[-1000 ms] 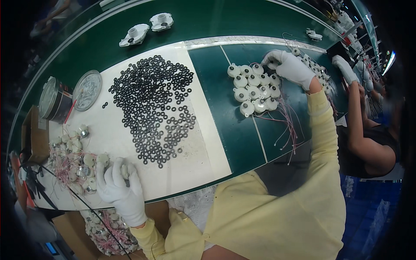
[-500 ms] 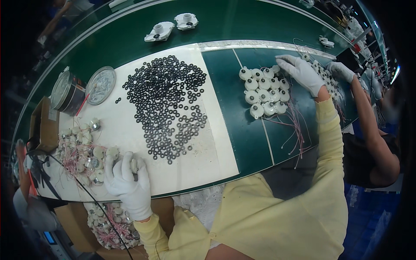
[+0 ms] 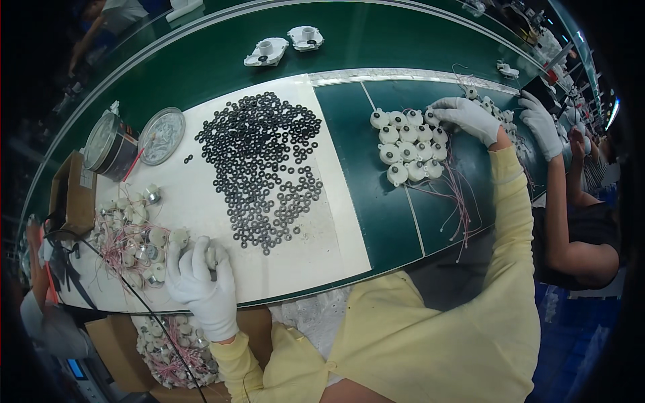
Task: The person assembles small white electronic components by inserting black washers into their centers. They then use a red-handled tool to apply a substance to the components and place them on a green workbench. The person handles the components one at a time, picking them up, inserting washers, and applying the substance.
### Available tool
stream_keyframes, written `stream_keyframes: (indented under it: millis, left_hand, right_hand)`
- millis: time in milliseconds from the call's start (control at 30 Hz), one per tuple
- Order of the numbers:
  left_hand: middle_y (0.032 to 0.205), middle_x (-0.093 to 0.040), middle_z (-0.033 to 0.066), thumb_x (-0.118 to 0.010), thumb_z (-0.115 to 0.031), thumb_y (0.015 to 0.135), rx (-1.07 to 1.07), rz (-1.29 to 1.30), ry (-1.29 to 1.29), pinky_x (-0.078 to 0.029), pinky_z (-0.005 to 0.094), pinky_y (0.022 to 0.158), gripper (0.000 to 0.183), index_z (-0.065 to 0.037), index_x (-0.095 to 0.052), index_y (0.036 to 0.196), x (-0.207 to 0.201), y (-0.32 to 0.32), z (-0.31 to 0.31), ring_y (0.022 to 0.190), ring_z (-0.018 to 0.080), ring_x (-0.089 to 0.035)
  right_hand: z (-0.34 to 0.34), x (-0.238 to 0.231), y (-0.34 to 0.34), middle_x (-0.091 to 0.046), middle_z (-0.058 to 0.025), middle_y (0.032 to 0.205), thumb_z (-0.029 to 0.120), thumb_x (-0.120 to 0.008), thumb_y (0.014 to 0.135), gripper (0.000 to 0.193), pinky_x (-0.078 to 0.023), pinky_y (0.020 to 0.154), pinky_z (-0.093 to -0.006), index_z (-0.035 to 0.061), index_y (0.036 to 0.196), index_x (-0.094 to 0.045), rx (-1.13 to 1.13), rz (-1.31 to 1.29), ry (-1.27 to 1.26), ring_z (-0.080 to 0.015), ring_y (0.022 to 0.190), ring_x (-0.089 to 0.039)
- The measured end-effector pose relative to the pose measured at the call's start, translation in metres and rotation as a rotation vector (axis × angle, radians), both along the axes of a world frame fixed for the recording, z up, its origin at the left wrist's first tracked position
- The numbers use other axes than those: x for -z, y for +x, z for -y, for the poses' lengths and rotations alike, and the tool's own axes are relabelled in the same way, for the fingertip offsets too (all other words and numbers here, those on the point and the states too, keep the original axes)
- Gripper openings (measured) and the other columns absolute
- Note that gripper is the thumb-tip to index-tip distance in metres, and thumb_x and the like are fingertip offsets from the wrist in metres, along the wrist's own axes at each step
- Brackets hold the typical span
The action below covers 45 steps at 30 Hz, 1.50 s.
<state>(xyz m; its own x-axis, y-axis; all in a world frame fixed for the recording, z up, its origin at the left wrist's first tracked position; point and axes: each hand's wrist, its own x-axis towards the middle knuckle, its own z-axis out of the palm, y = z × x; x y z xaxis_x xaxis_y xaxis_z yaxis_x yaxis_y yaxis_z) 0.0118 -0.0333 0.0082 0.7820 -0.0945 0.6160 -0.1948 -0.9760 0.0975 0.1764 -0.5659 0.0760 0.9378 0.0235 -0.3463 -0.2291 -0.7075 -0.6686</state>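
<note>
My right hand (image 3: 470,119), in a white glove, reaches over the far right corner of a block of round white motors (image 3: 408,151) with black centres and pink wires. Its fingers curl onto a corner motor (image 3: 431,117) of the far row. At the near left, my gloved left hand (image 3: 200,285) pinches a small motor (image 3: 212,257) between thumb and finger, partly hidden. Another pale motor (image 3: 179,237) sits at its fingertips, beside a loose heap of motors (image 3: 127,235) with tangled pink wires. Many black rubber rings (image 3: 262,161) lie spread between my hands.
A tin (image 3: 107,144), a round lid (image 3: 162,136) and a cardboard box (image 3: 74,191) stand at the left. White housings (image 3: 266,52) lie on the green belt (image 3: 376,33) beyond. A box of motors (image 3: 175,352) sits below the edge. A co-worker's gloved hand (image 3: 539,124) is at the right.
The corner motor under my right hand now sits in line with its row, its black centre showing. The housings have moved right along the belt. The co-worker's hand has lifted. My left hand keeps its pinch.
</note>
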Motion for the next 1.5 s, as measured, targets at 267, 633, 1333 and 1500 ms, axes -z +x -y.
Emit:
stream_keyframes:
  millis: [267,633,1333,1500]
  left_hand:
    - [0.113,-0.071,0.0077,-0.077,-0.005,0.086,-0.001,0.172,0.029,-0.049,0.0499,0.1,0.041,-0.007,-0.068,0.126,-0.001,-0.004,-0.006,0.122,0.0401,-0.061]
    - [0.135,-0.056,0.0183,-0.058,-0.001,0.102,0.079,0.285,-0.65,-0.053,0.0283,0.076,0.039,0.003,-0.059,0.14,-0.009,0.004,-0.029,0.095,0.0197,-0.062]
    - [0.096,-0.069,0.0045,-0.083,-0.021,0.076,0.127,0.047,-0.042,-0.05,0.0479,0.089,0.039,-0.014,-0.071,0.113,-0.009,0.018,-0.021,0.106,0.0321,-0.066]
    - [0.094,-0.068,0.004,-0.082,-0.026,0.076,0.06,-0.002,-0.023,-0.05,0.0476,0.088,0.037,-0.013,-0.071,0.109,-0.007,0.018,-0.023,0.106,0.0304,-0.065]
  right_hand:
    - [-0.003,0.006,-0.002,-0.072,-0.0029,0.106,0.025,-0.064,0.102,0.037,-0.053,0.082,-0.0264,-0.0007,0.128,-0.067,-0.164,0.144,-0.109,-0.0103,0.093,-0.064]
    - [-0.003,0.001,-0.007,-0.076,-0.0153,0.11,0.036,-0.059,0.105,0.046,-0.052,0.095,-0.0343,-0.0045,0.126,-0.067,-0.01,0.397,-0.304,-0.0224,0.104,-0.07]
    - [-0.093,-0.016,-0.001,-0.063,-0.0167,0.14,0.03,-0.05,0.11,0.047,-0.046,0.11,-0.0349,0.0015,0.147,-0.055,-0.15,0.939,-0.131,-0.0249,0.125,-0.062]
    - [-0.268,-0.072,0.014,-0.073,-0.0164,0.116,0.02,-0.069,0.099,0.034,-0.055,0.085,-0.0346,0.005,0.129,-0.069,-0.607,0.929,-0.046,-0.0251,0.101,-0.072]
